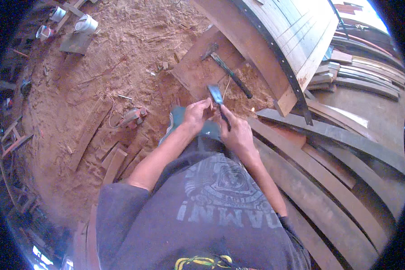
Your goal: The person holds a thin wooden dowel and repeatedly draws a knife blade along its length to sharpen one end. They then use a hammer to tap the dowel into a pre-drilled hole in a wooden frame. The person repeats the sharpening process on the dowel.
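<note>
My right hand (238, 134) is wrapped round the dark handle of a broad flat-bladed chisel (215, 95), its blade pointing away from me. Close beside the blade is my left hand (196, 116), fingers drawn together in a pinch. Whatever those fingers hold is too small to make out. Beyond the hands, a claw hammer (231, 74) with a dark grip lies slantwise on a brown wooden board (192, 69). Between my legs, below the hands, a teal cloth (177, 116) shows.
A large curved planked wooden structure (274, 49) with a dark edge strip rises ahead right. Long curved planks (319, 184) lie on my right. A red corded power tool (134, 118) rests on sawdust-covered ground (85, 81) at left. White buckets (86, 24) stand far left.
</note>
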The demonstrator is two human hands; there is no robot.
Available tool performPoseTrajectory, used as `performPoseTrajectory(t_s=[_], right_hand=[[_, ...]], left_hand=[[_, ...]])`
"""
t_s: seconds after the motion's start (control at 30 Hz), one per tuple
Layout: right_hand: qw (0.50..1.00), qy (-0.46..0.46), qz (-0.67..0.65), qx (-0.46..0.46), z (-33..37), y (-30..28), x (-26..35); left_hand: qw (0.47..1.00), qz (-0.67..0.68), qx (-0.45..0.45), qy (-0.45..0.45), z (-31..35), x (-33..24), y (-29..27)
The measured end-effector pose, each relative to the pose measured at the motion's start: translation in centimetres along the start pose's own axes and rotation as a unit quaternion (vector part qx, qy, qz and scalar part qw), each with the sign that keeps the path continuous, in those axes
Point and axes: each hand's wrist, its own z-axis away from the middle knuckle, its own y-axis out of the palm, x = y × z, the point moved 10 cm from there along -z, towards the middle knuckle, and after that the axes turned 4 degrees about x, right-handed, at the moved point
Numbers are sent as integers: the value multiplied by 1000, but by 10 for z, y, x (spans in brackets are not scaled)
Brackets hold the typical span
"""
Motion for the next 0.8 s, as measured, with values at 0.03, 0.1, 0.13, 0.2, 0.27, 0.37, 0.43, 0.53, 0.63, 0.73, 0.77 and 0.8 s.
performPoseTrajectory(t_s=[0.03,0.1,0.13,0.2,0.27,0.37,0.43,0.53,0.63,0.73,0.77,0.8], right_hand=[[1000,-3,10,15,11,1,-1],[1000,1,2,-5,27,1,-3],[1000,5,2,-15,13,4,-2],[999,32,-1,8,-8,7,4],[998,-11,-46,-33,-4,2,1],[961,21,-268,-72,9,1,-53],[923,74,-375,-50,19,15,-74],[935,94,-340,-24,6,-6,-45],[917,19,-391,-81,-19,-4,-24],[900,-9,-418,-121,-31,3,-25],[901,-25,-412,-134,-32,1,-21],[899,-19,-422,-114,-33,5,-21]], left_hand=[[1000,2,-7,3,-1,3,-8],[999,-24,-40,4,13,1,1],[999,-34,-28,11,6,-2,1],[999,-40,-5,20,7,-1,0],[988,-139,-28,53,10,-11,-15],[943,-303,-54,123,33,-42,-5],[902,-399,-61,152,60,-62,8],[867,-471,-23,163,82,-77,22],[803,-546,30,237,100,-85,51],[817,-540,36,197,111,-83,57],[834,-523,42,170,112,-81,54],[850,-505,47,142,113,-78,52]])
